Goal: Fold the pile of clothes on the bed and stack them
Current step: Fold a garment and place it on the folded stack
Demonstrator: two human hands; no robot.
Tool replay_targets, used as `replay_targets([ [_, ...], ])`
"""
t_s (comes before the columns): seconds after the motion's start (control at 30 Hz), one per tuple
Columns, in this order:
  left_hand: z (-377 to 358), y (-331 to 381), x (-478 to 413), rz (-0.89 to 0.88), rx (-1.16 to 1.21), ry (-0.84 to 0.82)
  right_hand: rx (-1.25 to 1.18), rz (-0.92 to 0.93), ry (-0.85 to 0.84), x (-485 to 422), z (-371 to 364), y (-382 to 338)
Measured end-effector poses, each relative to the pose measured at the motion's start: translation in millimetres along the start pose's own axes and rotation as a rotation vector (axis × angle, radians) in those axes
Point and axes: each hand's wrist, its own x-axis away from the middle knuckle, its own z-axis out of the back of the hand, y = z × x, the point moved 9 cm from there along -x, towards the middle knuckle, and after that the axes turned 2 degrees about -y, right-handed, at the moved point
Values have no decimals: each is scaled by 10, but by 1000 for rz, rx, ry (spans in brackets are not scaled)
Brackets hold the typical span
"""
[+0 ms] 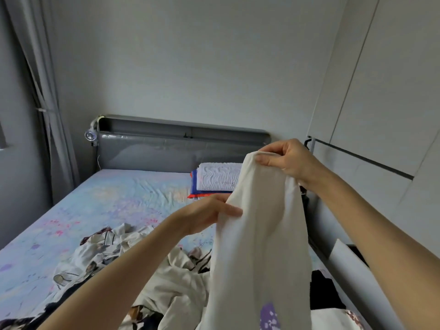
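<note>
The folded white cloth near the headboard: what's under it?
Under the folded white cloth lie a blue piece and an orange-red piece, only their edges showing. The held-up cream garment covers their right side.

Two hands (204,214) (289,160); one garment (262,234), stack (217,177), pile (114,253)

Matt cream cloth garment (262,234), glossy grey padded headboard (166,151), smooth printed cotton-like bedsheet (107,198).
</note>
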Motion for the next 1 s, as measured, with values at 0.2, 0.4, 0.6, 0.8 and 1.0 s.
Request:
replay_targets([
  [0.2, -205, -311, -119, 120, -159, 72, -86, 11, 97, 289, 509, 148],
  [0.4, -144, -693, -42, 233, -69, 292, -198, -32, 192, 488, 911, 414],
  [0.6, -95, -509, 44, 169, -157, 425, -166, -208, 286, 715, 916, 947],
  [0.8, -58, -342, 138, 262, -425, 673, -216, -431, 353, 952, 524, 1473],
  [1.0, -163, -224, 212, 156, -507, 741, -396, -584, 224, 1129, -214, 1577],
])
